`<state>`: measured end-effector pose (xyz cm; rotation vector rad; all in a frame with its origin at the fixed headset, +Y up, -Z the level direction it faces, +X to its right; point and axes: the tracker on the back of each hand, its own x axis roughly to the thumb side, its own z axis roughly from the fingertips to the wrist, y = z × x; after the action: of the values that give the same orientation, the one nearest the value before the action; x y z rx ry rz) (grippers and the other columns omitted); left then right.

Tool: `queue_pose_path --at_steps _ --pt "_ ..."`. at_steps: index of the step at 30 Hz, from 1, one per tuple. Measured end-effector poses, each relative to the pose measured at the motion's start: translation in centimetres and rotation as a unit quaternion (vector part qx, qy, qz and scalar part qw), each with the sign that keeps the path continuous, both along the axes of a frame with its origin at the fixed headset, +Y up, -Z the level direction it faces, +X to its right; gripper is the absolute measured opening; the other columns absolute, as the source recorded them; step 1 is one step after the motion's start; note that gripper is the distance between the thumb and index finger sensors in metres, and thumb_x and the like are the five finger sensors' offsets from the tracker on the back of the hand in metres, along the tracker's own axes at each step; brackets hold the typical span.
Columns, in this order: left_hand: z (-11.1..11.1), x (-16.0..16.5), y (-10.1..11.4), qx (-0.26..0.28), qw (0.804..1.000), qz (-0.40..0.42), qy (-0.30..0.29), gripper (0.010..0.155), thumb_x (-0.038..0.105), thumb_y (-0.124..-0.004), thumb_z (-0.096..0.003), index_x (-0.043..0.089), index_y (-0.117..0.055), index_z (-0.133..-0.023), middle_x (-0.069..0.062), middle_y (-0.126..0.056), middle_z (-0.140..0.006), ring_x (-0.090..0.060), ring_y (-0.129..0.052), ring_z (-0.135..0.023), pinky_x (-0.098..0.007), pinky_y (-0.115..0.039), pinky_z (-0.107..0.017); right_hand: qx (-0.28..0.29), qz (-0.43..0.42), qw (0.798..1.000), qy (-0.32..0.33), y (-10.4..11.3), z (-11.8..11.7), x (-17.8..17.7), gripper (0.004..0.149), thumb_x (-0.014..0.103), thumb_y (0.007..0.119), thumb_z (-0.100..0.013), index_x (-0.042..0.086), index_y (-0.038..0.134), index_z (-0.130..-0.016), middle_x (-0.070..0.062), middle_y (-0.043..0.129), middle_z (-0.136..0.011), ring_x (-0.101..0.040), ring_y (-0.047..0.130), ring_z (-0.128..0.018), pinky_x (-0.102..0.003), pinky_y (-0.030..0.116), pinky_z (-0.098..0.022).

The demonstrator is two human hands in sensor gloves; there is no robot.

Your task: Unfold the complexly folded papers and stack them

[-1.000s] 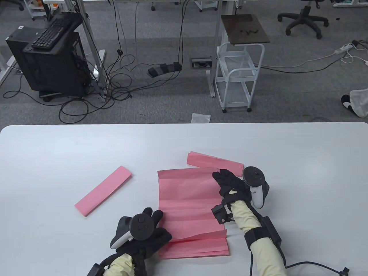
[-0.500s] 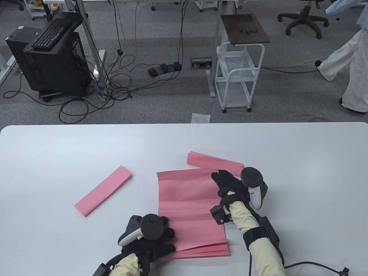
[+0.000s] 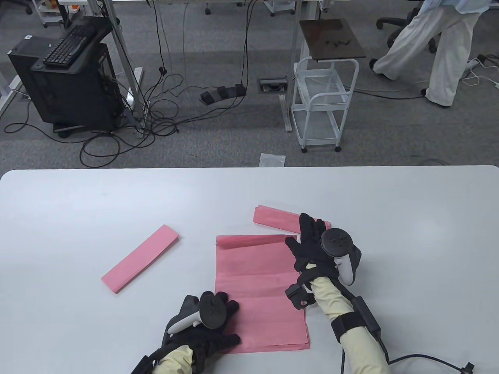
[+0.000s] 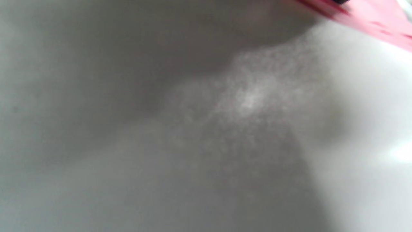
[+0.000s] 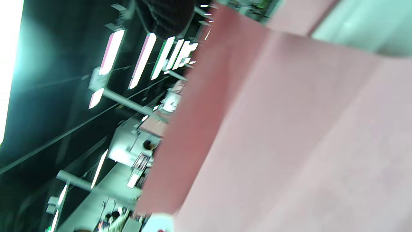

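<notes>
A large pink sheet (image 3: 257, 284), unfolded and creased, lies flat on the white table on top of other pink sheets whose edges show at its near side (image 3: 273, 346). Its far edge curls up a little. My left hand (image 3: 222, 315) rests with spread fingers on the sheet's near left corner. My right hand (image 3: 308, 237) lies with spread fingers at the sheet's far right corner, its fingertips over a folded pink strip (image 3: 275, 218) behind it. A second folded pink strip (image 3: 140, 258) lies to the left. The right wrist view shows the sheet (image 5: 289, 129) close up; the left wrist view shows a pink edge (image 4: 379, 22).
The white table (image 3: 78, 202) reaches wide to the left and right. Beyond its far edge, on the floor, are a white cart (image 3: 323, 101), a small plastic bag (image 3: 272, 159) and a walking person (image 3: 432, 50).
The sheet's raised far edge has come down onto the table. My right hand opened and moved farther back. My left hand slid right onto the sheet. A person walked in at the back.
</notes>
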<state>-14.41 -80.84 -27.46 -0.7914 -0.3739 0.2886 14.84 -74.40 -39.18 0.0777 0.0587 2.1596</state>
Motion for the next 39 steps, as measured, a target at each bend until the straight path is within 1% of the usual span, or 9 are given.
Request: queue_pose_path --at_steps 3,5,7,11,22,28,34,37,39 --pt "0.0 0.0 -0.1 -0.002 1.000 -0.007 -0.001 0.082 0.063 -0.054 -0.0549 0.040 0.009 -0.101 0.012 0.030 -0.100 -0.026 0.033 -0.092 -0.050 0.019 -0.060 0.057 0.156 0.977 0.135 0.2 3.0 -2.2 0.072 0.040 0.071 -0.051 0.037 0.026 -0.107 0.009 0.015 -0.118 -0.015 -0.006 -0.105 -0.049 -0.008 -0.069" --pt "0.0 0.0 -0.1 -0.003 1.000 -0.011 -0.001 0.083 0.064 -0.054 -0.0539 0.041 0.010 -0.100 0.013 0.031 -0.100 -0.026 0.034 -0.091 -0.050 0.019 -0.060 -0.002 0.249 0.931 0.266 -1.4 5.5 -4.3 0.069 0.045 0.071 -0.050 0.032 0.040 -0.110 0.004 0.024 -0.121 -0.018 0.000 -0.107 -0.051 -0.008 -0.068" --pt "0.1 0.0 0.0 -0.003 1.000 -0.017 -0.002 0.083 0.065 -0.054 -0.0526 0.042 0.011 -0.099 0.014 0.032 -0.099 -0.025 0.034 -0.091 -0.049 0.020 -0.060 -0.091 0.311 0.866 0.381 -3.8 8.3 -6.4 0.077 0.054 0.068 -0.049 0.038 0.024 -0.110 0.009 0.003 -0.118 -0.017 -0.012 -0.104 -0.052 -0.014 -0.065" --pt "0.1 -0.1 -0.1 0.001 0.999 -0.034 -0.003 0.085 0.068 -0.053 -0.0497 0.044 0.013 -0.097 0.015 0.033 -0.098 -0.023 0.035 -0.090 -0.048 0.020 -0.060 -0.125 0.364 0.825 0.413 -6.0 9.6 -7.6 0.080 0.062 0.061 -0.046 0.042 0.011 -0.106 0.012 -0.008 -0.113 -0.017 -0.016 -0.100 -0.052 -0.013 -0.064" --pt "0.1 -0.2 -0.2 0.003 0.999 -0.034 0.002 0.085 0.068 -0.054 -0.0482 0.046 0.011 -0.097 0.017 0.032 -0.098 -0.021 0.034 -0.091 -0.047 0.020 -0.060 -0.186 0.309 0.877 0.316 -6.3 10.1 0.8 0.070 0.058 0.063 -0.049 0.054 0.019 -0.104 0.029 0.002 -0.112 0.000 -0.012 -0.102 -0.048 -0.014 -0.067" --pt "0.1 -0.2 -0.2 -0.001 1.000 -0.031 0.000 0.085 0.067 -0.054 -0.0487 0.045 0.012 -0.097 0.016 0.033 -0.097 -0.021 0.035 -0.090 -0.048 0.020 -0.060 -0.128 0.345 0.873 0.320 -4.3 9.9 -1.2 0.070 0.050 0.067 -0.051 0.038 0.031 -0.109 0.011 0.011 -0.118 -0.017 0.000 -0.106 -0.051 -0.008 -0.068" --pt "0.1 -0.1 -0.2 -0.003 0.999 -0.031 -0.004 0.085 0.067 -0.054 -0.0486 0.045 0.013 -0.097 0.016 0.034 -0.097 -0.021 0.036 -0.090 -0.048 0.021 -0.059 -0.104 0.326 0.853 0.393 -4.8 9.4 -7.0 0.072 0.051 0.067 -0.050 0.043 0.025 -0.107 0.016 0.002 -0.116 -0.013 -0.007 -0.105 -0.050 -0.011 -0.067" --pt "0.1 -0.2 -0.2 -0.003 1.000 -0.030 -0.004 0.086 0.067 -0.054 -0.0483 0.045 0.013 -0.097 0.016 0.033 -0.097 -0.022 0.036 -0.090 -0.048 0.021 -0.059 -0.112 0.354 0.846 0.383 -5.3 7.6 -7.7 0.070 0.053 0.069 -0.047 0.047 0.031 -0.105 0.017 0.012 -0.116 -0.011 0.001 -0.107 -0.050 -0.009 -0.068" --pt "0.1 -0.1 -0.2 0.000 1.000 -0.031 -0.005 0.086 0.067 -0.054 -0.0482 0.045 0.013 -0.097 0.016 0.033 -0.097 -0.022 0.035 -0.090 -0.048 0.020 -0.060 -0.133 0.340 0.863 0.351 -5.5 5.7 -6.3 0.067 0.055 0.068 -0.047 0.052 0.031 -0.103 0.026 0.013 -0.115 -0.003 0.004 -0.106 -0.049 -0.009 -0.069"
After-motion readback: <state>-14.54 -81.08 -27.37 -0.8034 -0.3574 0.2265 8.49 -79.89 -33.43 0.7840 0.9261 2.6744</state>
